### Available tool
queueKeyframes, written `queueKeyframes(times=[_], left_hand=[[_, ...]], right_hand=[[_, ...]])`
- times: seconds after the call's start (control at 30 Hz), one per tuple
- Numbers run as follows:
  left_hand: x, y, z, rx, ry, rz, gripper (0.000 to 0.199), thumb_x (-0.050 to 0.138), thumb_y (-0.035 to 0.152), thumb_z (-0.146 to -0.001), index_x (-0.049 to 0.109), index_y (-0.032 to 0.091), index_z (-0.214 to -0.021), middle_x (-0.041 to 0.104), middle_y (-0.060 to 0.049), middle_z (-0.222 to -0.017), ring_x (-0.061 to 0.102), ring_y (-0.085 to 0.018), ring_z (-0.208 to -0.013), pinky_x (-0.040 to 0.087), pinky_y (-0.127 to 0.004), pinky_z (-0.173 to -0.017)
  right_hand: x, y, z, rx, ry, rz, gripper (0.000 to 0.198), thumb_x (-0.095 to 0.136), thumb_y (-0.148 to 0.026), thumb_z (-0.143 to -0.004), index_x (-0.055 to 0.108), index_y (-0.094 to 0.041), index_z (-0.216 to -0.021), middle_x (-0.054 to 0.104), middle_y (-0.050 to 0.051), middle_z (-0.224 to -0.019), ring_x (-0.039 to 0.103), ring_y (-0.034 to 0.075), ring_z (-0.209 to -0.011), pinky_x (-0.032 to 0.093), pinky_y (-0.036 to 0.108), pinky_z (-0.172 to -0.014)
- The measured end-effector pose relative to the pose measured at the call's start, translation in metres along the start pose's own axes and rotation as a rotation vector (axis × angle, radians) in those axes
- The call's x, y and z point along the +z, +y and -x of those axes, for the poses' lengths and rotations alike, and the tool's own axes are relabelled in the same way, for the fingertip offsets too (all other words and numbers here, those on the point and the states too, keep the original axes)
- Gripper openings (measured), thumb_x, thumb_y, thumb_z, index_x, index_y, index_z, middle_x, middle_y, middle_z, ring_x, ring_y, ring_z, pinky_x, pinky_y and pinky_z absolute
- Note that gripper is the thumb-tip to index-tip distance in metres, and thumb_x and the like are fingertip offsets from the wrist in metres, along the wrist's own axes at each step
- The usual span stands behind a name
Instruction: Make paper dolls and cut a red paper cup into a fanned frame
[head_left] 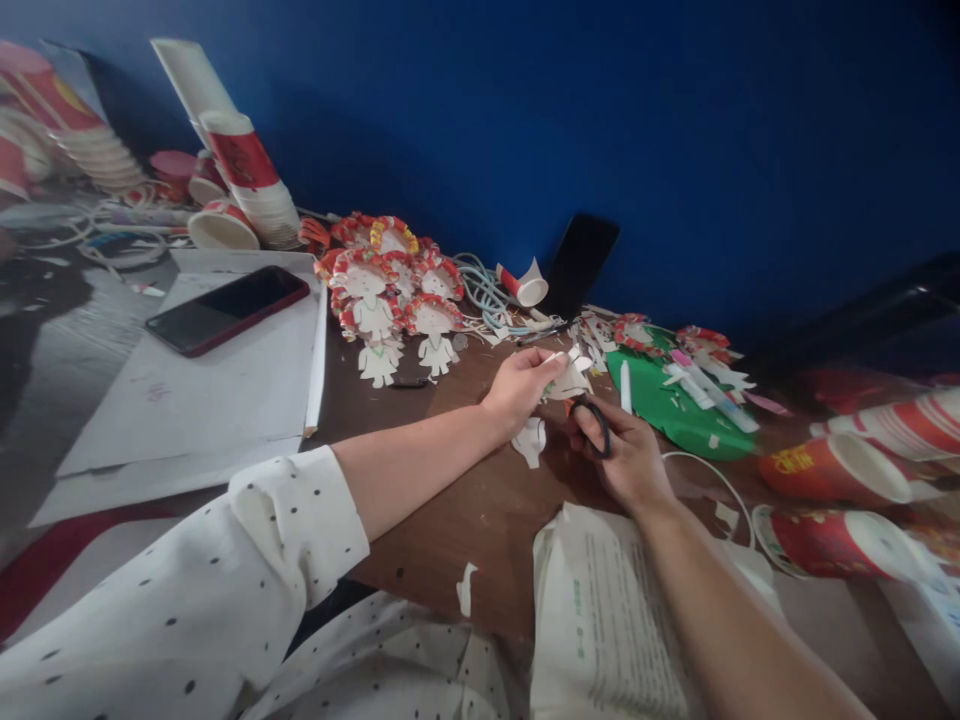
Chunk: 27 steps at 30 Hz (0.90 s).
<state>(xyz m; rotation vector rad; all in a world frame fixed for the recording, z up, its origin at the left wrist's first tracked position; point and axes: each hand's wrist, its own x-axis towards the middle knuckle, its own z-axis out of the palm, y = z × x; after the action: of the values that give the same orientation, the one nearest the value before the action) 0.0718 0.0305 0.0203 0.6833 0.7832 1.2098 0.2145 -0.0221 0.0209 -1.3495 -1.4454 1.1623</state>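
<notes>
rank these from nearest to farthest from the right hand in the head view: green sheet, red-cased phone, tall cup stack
1. green sheet, just right of the right hand
2. red-cased phone, far left on white paper
3. tall cup stack, back left by the blue wall

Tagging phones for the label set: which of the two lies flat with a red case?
The phone lying on the white paper at left, red-edged. The other phone is all black and leans upright against the blue wall.

Matt paper cutout [568, 381], seemingly wooden table [480, 510]
</notes>
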Motion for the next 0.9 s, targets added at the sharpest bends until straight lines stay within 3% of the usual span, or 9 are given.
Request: queueKeyframes(times=[0.9], left_hand=[[0.002, 0.003, 0.004, -0.009, 0.002, 0.030, 0.023, 0.070, 0.030, -0.073, 0.053, 0.015, -0.066, 0.053, 0.004, -0.054, 0.047, -0.006, -0.048, 0.038, -0.022, -0.054]], right_hand=[[0.001, -0.006, 0.002, -0.052, 0.012, 0.126, 0.032, 0.061, -0.050, -0.082, 0.065, -0.019, -0.084, 0.055, -0.001, -0.060, 0.047, 0.011, -0.055, 0.037, 0.023, -0.051]])
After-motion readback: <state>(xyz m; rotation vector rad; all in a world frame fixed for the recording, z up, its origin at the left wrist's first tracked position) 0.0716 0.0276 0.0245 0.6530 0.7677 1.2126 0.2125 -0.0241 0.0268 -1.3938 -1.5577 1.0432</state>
